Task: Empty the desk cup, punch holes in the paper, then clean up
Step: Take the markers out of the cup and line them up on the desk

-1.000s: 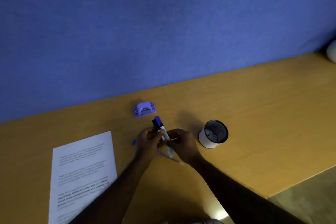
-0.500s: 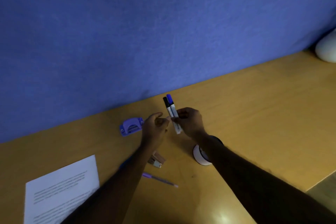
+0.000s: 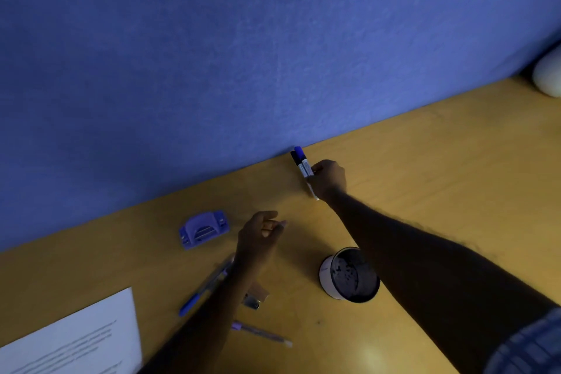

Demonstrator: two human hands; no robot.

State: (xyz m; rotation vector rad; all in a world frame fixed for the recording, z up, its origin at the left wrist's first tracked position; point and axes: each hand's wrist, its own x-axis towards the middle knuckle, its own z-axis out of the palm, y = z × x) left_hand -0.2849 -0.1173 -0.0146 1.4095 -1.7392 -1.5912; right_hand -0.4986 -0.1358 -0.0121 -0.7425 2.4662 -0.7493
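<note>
Head view: looks down on a yellow worktop (image 3: pixel 425 191) that meets a blue partition wall (image 3: pixel 243 39) at the far edge.
Paper: the printed sheet (image 3: pixel 76 340) lies flat at 8 o'clock; no punched holes can be made out on it.
Loose items: a purple pen (image 3: pixel 261 334) near 6 o'clock, a blue pen (image 3: pixel 200 291) partly under the left forearm, and a small metal object (image 3: pixel 253 300) too dim to name, all lying on the worktop.
Desk cup: the white-walled cup (image 3: pixel 349 276) stands upright at 4 o'clock, dark inside, with nothing sticking out of it; emptying looks done.
Left hand: (image 3: pixel 261 237) hovers loosely curled near the centre, and I cannot tell whether its grip holds anything.
Hole punch: the purple punch (image 3: pixel 203 229) sits at 9 o'clock from the left hand, apart from the paper.
Right hand: (image 3: pixel 328 179) reaches to 12 o'clock, its grip closed around two markers (image 3: pixel 303 164), caps toward the wall.
Left to do: punching and clean-up, by my judgement.
In the way: the scattered pens lie between sheet and cup.
Far corner: a pale rounded object (image 3: pixel 549 76) at 2 o'clock, well apart.
</note>
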